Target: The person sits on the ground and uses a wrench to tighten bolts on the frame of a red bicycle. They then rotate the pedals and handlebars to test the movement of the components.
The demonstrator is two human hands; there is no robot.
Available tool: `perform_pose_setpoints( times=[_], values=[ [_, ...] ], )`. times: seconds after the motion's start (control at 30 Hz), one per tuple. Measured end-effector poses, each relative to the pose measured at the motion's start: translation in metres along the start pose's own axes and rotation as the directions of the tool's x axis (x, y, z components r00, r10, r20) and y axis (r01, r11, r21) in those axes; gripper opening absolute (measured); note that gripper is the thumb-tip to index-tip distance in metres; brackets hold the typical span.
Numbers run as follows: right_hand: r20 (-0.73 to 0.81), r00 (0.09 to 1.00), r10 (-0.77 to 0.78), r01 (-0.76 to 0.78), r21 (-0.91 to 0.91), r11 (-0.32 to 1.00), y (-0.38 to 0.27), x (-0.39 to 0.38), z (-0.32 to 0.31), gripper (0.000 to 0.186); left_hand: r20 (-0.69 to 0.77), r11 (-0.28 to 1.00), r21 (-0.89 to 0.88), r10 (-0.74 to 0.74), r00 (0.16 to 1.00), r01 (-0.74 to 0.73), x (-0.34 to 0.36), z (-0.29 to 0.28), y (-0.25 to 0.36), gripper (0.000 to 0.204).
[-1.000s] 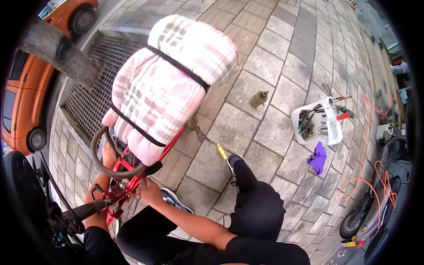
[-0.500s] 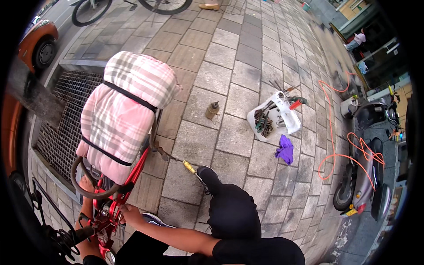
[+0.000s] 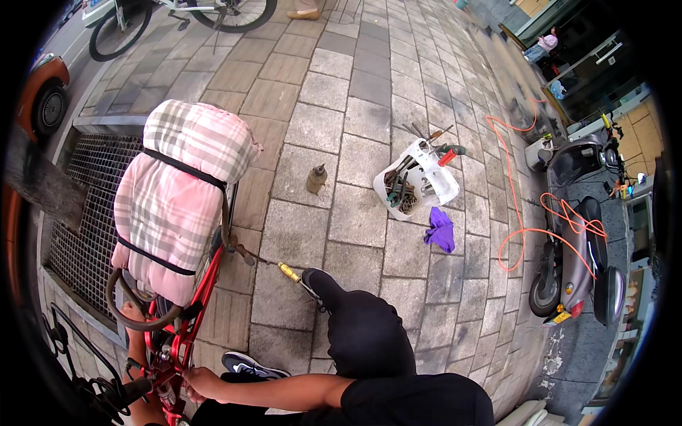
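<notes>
A red bicycle (image 3: pixel 197 316) stands at lower left, carrying a pink-grey plaid bedding roll (image 3: pixel 167 224) under black straps. A curved brown part (image 3: pixel 117 305) loops below the roll. My left hand (image 3: pixel 132 312) reaches behind that loop, its fingers mostly hidden. My right hand (image 3: pixel 201 383) is curled at the red frame's joint, gripping something too small to make out. A yellow-handled tool (image 3: pixel 288 272) lies beside my shoe. Farther forward are an oil can (image 3: pixel 317 179), a white container of tools (image 3: pixel 446 186) and a purple cloth (image 3: pixel 440 230).
A drain grate (image 3: pixel 74 220) and tree trunk (image 3: pixel 42 188) are left, beside an orange car (image 3: pixel 35 96). A white bicycle (image 3: pixel 177 11) stands ahead. A scooter (image 3: pixel 572 277) and orange hose (image 3: pixel 501 259) lie along the right, with a person (image 3: pixel 543 44) by a doorway.
The view has swung upward and rightward, bringing the white bicycle and doorway into sight. The bedding and tools appear smaller and farther left. Both hands remain at the red bicycle.
</notes>
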State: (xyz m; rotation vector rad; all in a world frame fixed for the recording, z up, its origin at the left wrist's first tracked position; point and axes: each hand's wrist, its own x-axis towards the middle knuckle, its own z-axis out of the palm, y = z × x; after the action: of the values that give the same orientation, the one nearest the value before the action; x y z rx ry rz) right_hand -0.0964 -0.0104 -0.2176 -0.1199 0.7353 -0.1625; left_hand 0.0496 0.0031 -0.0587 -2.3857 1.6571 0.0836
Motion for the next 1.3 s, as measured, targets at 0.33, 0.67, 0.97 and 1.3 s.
perform_pose_setpoints(
  times=[0.33,0.67,0.97,1.3],
  values=[
    [0.036,0.995,-0.091,0.095,-0.141,0.985,0.014,0.011,0.0,0.037,0.093,0.98,-0.197,0.002,0.996,0.017,0.001,0.018,-0.026,0.047],
    [0.018,0.999,-0.044,0.043,0.024,0.999,0.015,0.012,-0.003,0.035,0.025,0.969,-0.248,0.014,1.0,-0.007,-0.012,0.014,-0.017,0.041],
    [0.064,0.997,0.045,-0.055,0.165,0.985,-0.008,-0.005,-0.006,0.024,0.03,0.947,-0.32,-0.019,0.999,0.028,0.011,0.01,0.008,0.033],
    [0.052,0.993,0.108,-0.118,0.232,0.965,-0.042,-0.023,-0.004,0.024,-0.033,0.877,-0.479,0.029,0.999,-0.041,0.136,0.08,0.032,0.025]
  ],
)
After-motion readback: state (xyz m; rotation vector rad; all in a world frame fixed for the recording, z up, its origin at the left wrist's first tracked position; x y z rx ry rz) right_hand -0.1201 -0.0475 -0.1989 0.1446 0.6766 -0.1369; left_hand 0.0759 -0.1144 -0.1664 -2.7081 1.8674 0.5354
